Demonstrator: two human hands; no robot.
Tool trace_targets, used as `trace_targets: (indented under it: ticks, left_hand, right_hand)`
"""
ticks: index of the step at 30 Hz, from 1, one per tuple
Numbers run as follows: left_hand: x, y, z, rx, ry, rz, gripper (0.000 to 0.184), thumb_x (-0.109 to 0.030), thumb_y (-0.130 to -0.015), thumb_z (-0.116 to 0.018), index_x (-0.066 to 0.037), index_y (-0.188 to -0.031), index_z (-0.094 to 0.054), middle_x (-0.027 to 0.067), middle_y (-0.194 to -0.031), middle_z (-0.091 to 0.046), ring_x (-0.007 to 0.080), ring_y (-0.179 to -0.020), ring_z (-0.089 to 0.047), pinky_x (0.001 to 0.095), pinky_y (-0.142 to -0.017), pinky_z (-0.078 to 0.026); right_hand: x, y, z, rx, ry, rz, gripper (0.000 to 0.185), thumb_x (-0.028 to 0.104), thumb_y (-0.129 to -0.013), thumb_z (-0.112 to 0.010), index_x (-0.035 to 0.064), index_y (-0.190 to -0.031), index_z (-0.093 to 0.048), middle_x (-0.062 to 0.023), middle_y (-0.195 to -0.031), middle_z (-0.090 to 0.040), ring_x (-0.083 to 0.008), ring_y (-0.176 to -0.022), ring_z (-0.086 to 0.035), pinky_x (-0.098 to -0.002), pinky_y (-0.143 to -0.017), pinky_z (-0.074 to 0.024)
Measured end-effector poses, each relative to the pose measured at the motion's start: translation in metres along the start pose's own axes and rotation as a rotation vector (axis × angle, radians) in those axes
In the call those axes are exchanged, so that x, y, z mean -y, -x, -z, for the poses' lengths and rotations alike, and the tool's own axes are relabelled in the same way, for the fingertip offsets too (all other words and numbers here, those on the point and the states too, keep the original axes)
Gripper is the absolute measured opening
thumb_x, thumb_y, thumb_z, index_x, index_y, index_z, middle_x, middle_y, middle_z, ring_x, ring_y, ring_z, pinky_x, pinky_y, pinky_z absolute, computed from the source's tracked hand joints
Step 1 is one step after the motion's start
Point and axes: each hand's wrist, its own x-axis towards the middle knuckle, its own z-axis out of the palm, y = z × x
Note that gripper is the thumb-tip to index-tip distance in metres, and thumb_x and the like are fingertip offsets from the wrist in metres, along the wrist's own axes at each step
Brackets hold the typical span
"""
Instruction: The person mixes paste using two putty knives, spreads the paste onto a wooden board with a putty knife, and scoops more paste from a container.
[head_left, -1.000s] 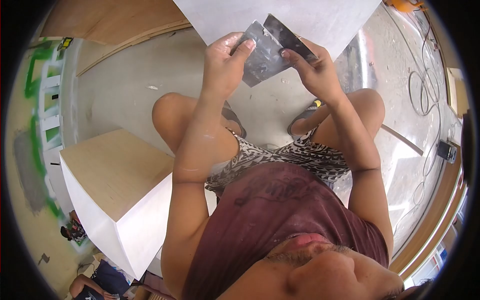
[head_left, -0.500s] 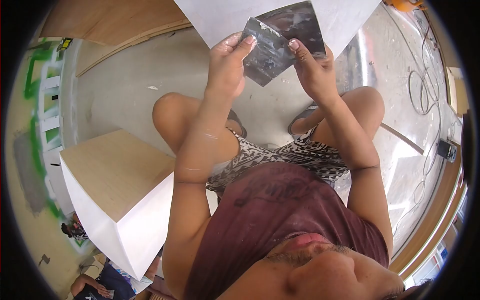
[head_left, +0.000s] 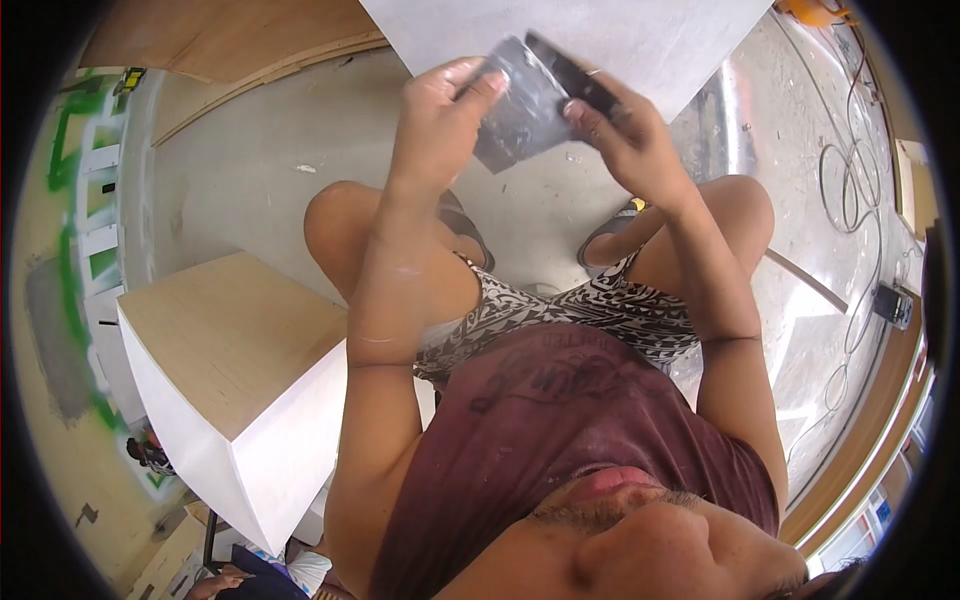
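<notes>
My left hand [head_left: 437,120] is closed on a thin, dark, square putty spreader [head_left: 520,118], thumb on its upper face. White paste streaks that face. My right hand [head_left: 638,145] grips a second dark putty spreader [head_left: 572,76], now turned nearly edge-on. Its edge meets or lies very close to the upper right side of the left spreader; motion blur hides whether they touch. Both are held above the floor, in front of my knees, with a white panel [head_left: 690,50] just beyond them.
A box-like piece with a wooden top [head_left: 230,330] and white sides stands at my left. Cables [head_left: 850,190] and a thin strip [head_left: 805,280] lie on the floor at right. Brown boards [head_left: 230,40] are at upper left. Another person's arm [head_left: 215,583] shows at lower left.
The right spreader has tilted from nearly face-on to edge-on and shifted left and down along the left one. My left hand has moved slightly left. The person at lower left has moved.
</notes>
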Motion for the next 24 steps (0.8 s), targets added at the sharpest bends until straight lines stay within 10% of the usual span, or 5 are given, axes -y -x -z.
trace_targets:
  ticks: [10, 17, 21, 24]
  left_hand:
    - [-0.008, 0.004, 0.006, 0.043, -0.193, 0.018, 0.025, -0.010, -0.098, -0.066, 0.007, -0.115, -0.068, 0.0061, -0.099, -0.072, 0.0086, -0.089, -0.063, 0.0250, -0.082, -0.050]
    - [-0.005, -0.004, 0.027, 0.067, 0.255, -0.002, 0.026, -0.011, -0.099, -0.063, 0.007, -0.118, -0.065, 0.0077, -0.103, -0.072, 0.0114, -0.092, -0.065, 0.0264, -0.085, -0.050]
    - [0.006, 0.000, -0.002, 0.144, 0.335, 0.028, 0.026, -0.010, -0.098, -0.066, 0.007, -0.117, -0.065, 0.0078, -0.105, -0.071, 0.0111, -0.094, -0.065, 0.0259, -0.087, -0.051]
    - [0.024, -0.002, -0.013, 0.087, 0.380, 0.060, 0.025, -0.009, -0.097, -0.068, 0.006, -0.117, -0.065, 0.0068, -0.104, -0.071, 0.0100, -0.093, -0.064, 0.0257, -0.085, -0.051]
  right_hand:
    - [-0.002, 0.001, 0.012, 0.232, 0.206, -0.115, 0.037, 0.016, -0.103, -0.061, 0.0011, -0.137, -0.059, -0.0087, -0.094, -0.073, -0.0128, -0.083, -0.068, -0.0286, -0.072, -0.0551]
    - [0.001, -0.034, 0.055, -0.476, -0.481, -0.199, 0.036, 0.030, -0.098, -0.069, 0.0028, -0.120, -0.061, -0.0048, -0.094, -0.068, -0.0090, -0.064, -0.062, -0.0210, -0.054, -0.0507]
    - [-0.006, -0.020, 0.037, -0.251, -0.727, -0.337, 0.044, 0.031, -0.098, -0.068, 0.0057, -0.130, -0.053, -0.0027, -0.092, -0.060, -0.0030, -0.048, -0.042, -0.0137, -0.033, -0.0286]
    - [-0.020, -0.008, 0.015, 0.032, -0.895, -0.331, 0.048, 0.038, -0.100, -0.064, 0.0065, -0.134, -0.052, -0.0040, -0.108, -0.063, -0.0052, -0.070, -0.056, -0.0187, -0.050, -0.0488]
